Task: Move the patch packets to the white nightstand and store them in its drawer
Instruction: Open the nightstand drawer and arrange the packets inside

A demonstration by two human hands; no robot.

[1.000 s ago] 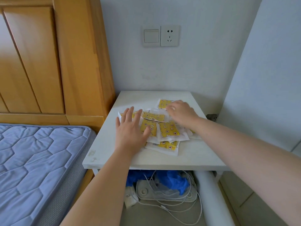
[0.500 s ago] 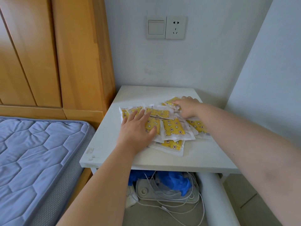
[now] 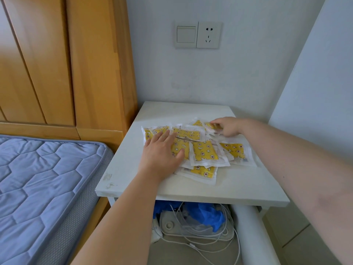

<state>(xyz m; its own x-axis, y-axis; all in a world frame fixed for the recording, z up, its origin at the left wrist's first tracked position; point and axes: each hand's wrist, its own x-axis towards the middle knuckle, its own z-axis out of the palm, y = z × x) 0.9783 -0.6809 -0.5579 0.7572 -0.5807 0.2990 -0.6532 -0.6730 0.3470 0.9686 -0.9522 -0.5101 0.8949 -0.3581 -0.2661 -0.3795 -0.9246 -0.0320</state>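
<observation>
Several patch packets (image 3: pixel 204 153), white with yellow patterned centres, lie in a loose overlapping pile on the white nightstand top (image 3: pixel 238 186). My left hand (image 3: pixel 161 155) rests flat on the left side of the pile, fingers spread over the packets. My right hand (image 3: pixel 227 126) is at the far right edge of the pile, fingers curled and pinching a packet at the back. No drawer front is visible from this angle.
A bed with a blue quilted mattress (image 3: pixel 42 188) and a wooden headboard (image 3: pixel 63 60) stands left of the nightstand. Under the nightstand lie a white power strip with cables (image 3: pixel 194 228) and blue gloves (image 3: pixel 206 211). A wall switch and socket (image 3: pixel 197 35) sit above; a wall closes the right side.
My right hand has slid right and back along the pile and now pinches a rear packet. The left hand has settled further onto the packets. The pile has spread a little to the right.
</observation>
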